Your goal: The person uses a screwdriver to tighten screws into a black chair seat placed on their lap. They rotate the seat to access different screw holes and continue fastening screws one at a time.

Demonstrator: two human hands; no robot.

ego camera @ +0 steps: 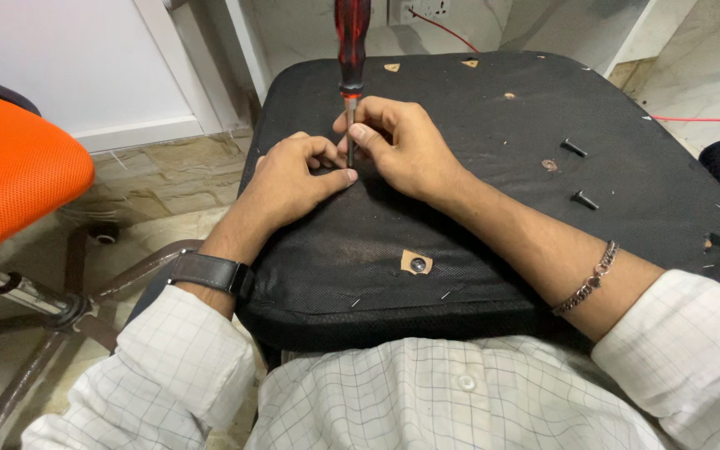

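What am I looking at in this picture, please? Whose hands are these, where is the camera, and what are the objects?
The camera is worn on a person's head and looks down, so the hands are that person's own. No robot is here. On the lap lies a black seat pad, underside up. The right hand pinches the metal shaft of a red screwdriver, which stands upright on the pad. The left hand rests beside the tip, thumb touching the right hand. Two loose black bolts lie on the pad at the right. A hole with a metal insert shows near the front edge. An orange chair stands at the left.
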